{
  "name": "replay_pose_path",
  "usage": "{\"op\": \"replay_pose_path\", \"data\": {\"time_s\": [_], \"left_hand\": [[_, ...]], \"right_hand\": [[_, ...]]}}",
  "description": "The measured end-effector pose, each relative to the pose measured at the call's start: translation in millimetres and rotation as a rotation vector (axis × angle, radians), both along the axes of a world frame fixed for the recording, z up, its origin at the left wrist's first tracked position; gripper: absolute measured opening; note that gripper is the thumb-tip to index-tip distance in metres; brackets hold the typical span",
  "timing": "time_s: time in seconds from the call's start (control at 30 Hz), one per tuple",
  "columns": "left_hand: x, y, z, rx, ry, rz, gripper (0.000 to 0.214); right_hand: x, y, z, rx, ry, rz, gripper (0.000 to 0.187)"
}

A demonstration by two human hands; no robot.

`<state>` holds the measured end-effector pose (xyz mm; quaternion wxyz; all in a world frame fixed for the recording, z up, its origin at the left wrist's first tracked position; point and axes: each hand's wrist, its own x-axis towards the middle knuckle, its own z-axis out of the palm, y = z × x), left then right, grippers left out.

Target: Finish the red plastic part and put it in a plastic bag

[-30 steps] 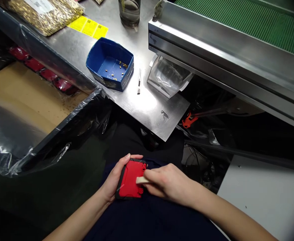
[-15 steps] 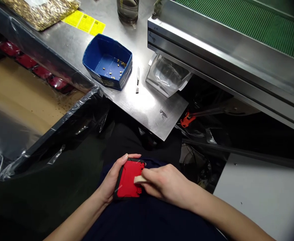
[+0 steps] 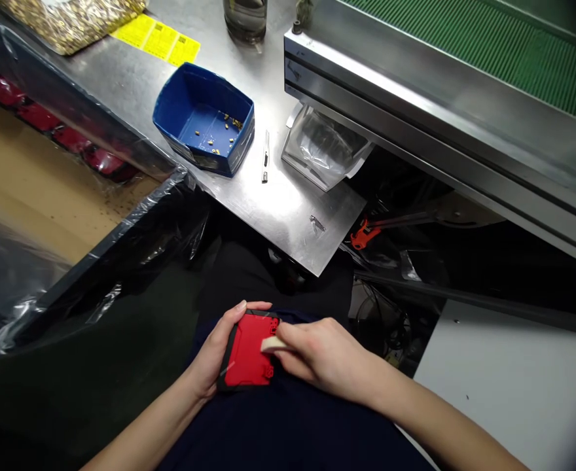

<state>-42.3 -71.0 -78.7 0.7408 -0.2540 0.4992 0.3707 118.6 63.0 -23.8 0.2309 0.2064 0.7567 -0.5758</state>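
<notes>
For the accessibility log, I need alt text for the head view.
Over the person's lap, the left hand grips a red plastic part while the right hand presses a small pale tool against it. A blue bin with a few brass bits sits on the steel bench beyond.

jar [image 3: 245, 19] and gold-parts bag [image 3: 67, 16] cut off at top, red part [image 3: 247, 350] partly under hands

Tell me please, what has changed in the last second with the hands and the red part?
Almost nothing: only the view drifts a little. The left hand still grips the red part, the right hand still presses a pale piece on its right edge. The blue box stays put.
</notes>
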Motion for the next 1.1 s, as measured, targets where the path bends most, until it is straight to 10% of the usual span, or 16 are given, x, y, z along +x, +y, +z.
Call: {"op": "replay_pose_path", "data": {"time_s": [0.2, 0.33, 0.5, 0.67, 0.87, 1.1], "left_hand": [[-2, 3, 6.0, 0.062, -0.034, 0.084, 0.069], [-7, -1, 10.4, 0.118, -0.075, 0.141, 0.077], [-18, -10, 8.6, 0.103, -0.147, 0.206, 0.082], [-26, -12, 3.6, 0.001, -0.179, 0.339, 0.088], [-35, -5, -12.4, -0.104, -0.081, 0.422, 0.08], [-39, -3, -23.7, -0.035, -0.042, 0.42, 0.068]], "right_hand": [[-12, 28, -5.7, -0.048, 0.027, -0.061, 0.027], [-11, 69, -61.5, 0.253, -0.113, -0.526, 0.043], [-47, 99, -146.0, 0.414, -0.301, -0.493, 0.041], [-67, 129, -151.8, 0.654, -0.279, -0.574, 0.047], [58, 166, -143.8, 0.861, -0.547, -0.573, 0.037], [169, 184, -225.0, 0.853, -0.519, -0.066, 0.062]]}}
